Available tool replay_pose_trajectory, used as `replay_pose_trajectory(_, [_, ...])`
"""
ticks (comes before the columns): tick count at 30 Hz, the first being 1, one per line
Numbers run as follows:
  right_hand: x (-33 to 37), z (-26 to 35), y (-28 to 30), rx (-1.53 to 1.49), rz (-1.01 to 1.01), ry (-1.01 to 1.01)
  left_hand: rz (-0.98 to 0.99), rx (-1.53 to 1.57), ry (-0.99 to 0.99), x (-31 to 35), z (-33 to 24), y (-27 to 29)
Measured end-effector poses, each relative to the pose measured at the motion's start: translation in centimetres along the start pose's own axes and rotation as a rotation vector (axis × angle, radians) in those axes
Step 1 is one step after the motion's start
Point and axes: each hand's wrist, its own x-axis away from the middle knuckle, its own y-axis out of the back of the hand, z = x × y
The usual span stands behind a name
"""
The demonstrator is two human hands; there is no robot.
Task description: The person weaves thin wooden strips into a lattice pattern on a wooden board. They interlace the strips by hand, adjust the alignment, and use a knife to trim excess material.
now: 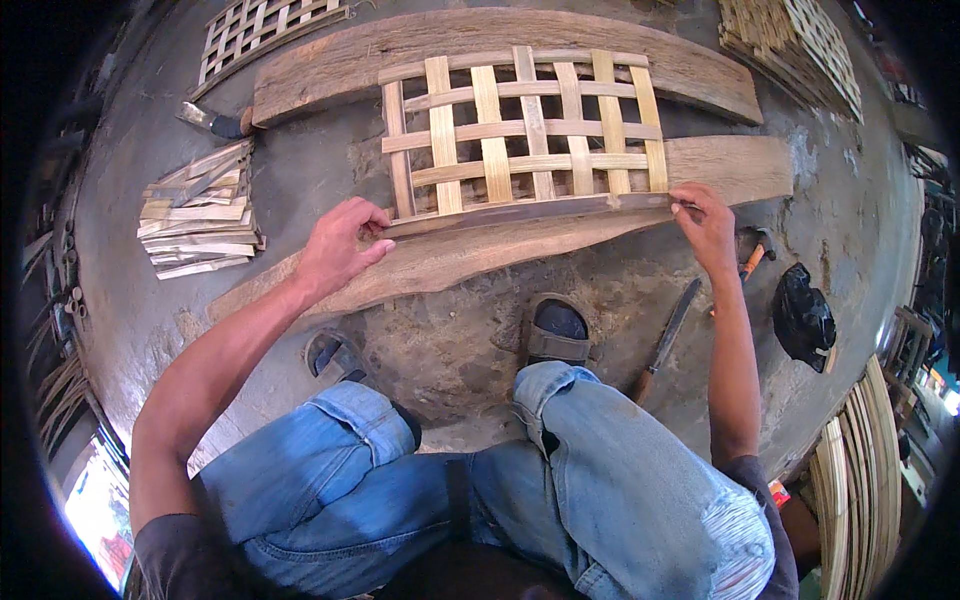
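Note:
A woven lattice panel (540,130) of flat pale bamboo-like strips lies across two thick wooden planks. Along its near edge runs a darker flat strip (530,209). My left hand (340,250) has its thumb and forefinger around the left end of this strip, near the panel's corner. At the opposite end, my right hand (708,228) pinches the strip beside the panel's near right corner. Under the panel are the near plank (430,268) and the curved far plank (480,38). Fingers partly hide both strip ends.
Left lies a pile of short slats (200,215); beyond it is a blade tool (210,120). A long knife (672,335), a hammer (752,258) and a black plastic bag (803,316) lie right. Woven panels (790,50) are stacked far right; long strips (850,480) stand near right.

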Motion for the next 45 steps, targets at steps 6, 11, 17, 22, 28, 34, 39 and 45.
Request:
replay_pose_trajectory(6, [-0.06, -0.17, 0.19, -0.073, 0.015, -0.04, -0.018, 0.026, -0.01, -0.04, -0.14, 0.13])
replay_pose_trajectory(11, [-0.19, 0.39, 0.2, -0.049, 0.02, -0.024, -0.009, 0.015, -0.013, 0.0, -0.04, 0.16])
replay_pose_trajectory(17, [-0.1, 0.04, 0.19, -0.063, 0.021, -0.006, 0.001, 0.014, -0.026, -0.1, -0.07, 0.25])
replay_pose_trajectory(22, [-0.1, 0.37, 0.22, -0.069, 0.024, -0.007, 0.01, 0.02, -0.001, -0.17, -0.06, 0.17])
replay_pose_trajectory(28, [-0.11, -0.15, 0.09, -0.063, 0.02, -0.001, 0.0, 0.034, 0.0, -0.12, -0.17, 0.11])
replay_pose_trajectory(34, [-0.07, -0.05, 0.15, -0.086, 0.017, -0.035, 0.005, 0.0, -0.037, -0.06, -0.24, 0.27])
replay_pose_trajectory(39, [0.12, 0.01, 0.1, -0.139, 0.005, -0.046, 0.001, 0.006, -0.031, 0.07, -0.27, 0.31])
replay_pose_trajectory(45, [0.07, -0.31, -0.14, -0.143, -0.015, -0.055, -0.002, 0.032, 0.009, 0.24, -0.28, 0.33])
